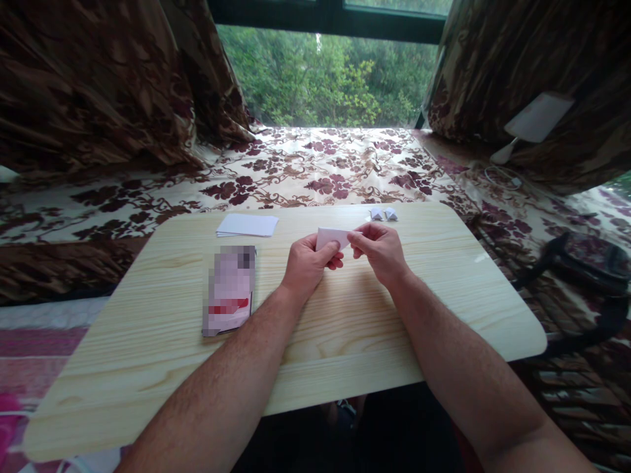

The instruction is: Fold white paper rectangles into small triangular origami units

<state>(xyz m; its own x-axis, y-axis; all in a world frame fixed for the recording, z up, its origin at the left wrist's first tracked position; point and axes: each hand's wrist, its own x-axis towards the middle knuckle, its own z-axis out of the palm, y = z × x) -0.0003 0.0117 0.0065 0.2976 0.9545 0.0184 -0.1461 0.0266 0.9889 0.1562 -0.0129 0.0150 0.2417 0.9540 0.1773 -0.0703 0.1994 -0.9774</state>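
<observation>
Between both hands, a little above the wooden table (345,355), is a small piece of folded white paper (331,235). My left hand (309,261) grips its left part, thumb lying across the front and fingers behind. At the paper's right end, my right hand (378,248) pinches the edge between thumb and fingers. Beyond my right hand stand two small folded paper pieces (383,215) with pointed tops, side by side. A stack of white paper sheets (248,225) lies at the far left of the table.
A pixelated pink phone-like rectangle (229,289) lies left of my left forearm. Behind the table spreads a floral cloth (325,164) below a window. A white lamp (537,118) with a cable is at the right, above a dark chair-like frame (586,289). Patterned curtains (98,85) hang alongside.
</observation>
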